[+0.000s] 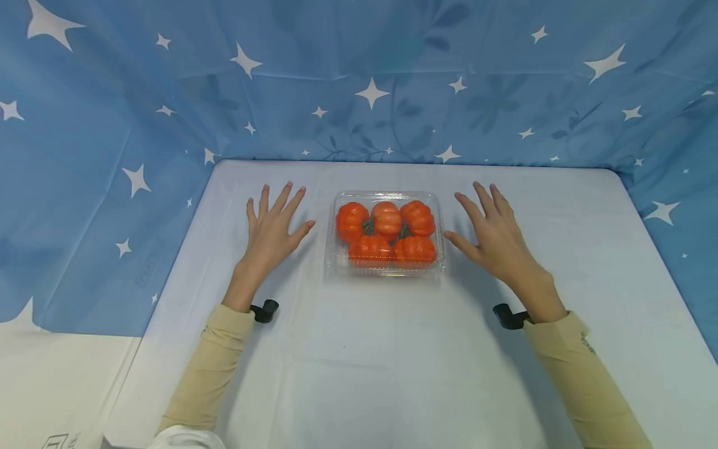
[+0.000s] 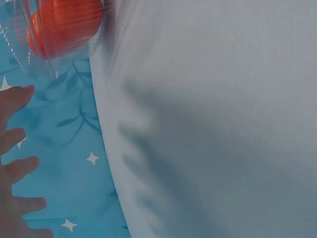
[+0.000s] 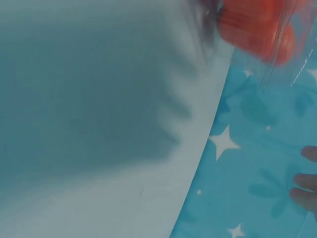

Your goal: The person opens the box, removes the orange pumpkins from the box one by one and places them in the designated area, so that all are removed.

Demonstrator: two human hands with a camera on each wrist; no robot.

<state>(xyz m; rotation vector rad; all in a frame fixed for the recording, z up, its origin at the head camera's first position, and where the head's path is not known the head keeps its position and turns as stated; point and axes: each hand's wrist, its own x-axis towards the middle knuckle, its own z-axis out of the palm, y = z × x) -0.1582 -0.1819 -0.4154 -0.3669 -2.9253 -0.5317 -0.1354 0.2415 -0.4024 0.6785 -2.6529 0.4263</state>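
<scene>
Clear plastic box [image 1: 387,272] with five red fruits [image 1: 387,223] inside sits toward the far side of the white counter [image 1: 359,374], about in the middle. The fruits look like tomatoes. The left grip [image 1: 270,234] is a bare hand with its fingers spread wide, just left of the box, holding nothing. The right grip [image 1: 496,242] is spread wide too, on the right, also holding nothing. Its thumb tip is so near the box that I cannot tell if they touch. The box looks light, thin, bendy and a bit slippery. A hard squeeze could dent it. The best place to hold seems low on its left and right walls, one grip at each side.
</scene>
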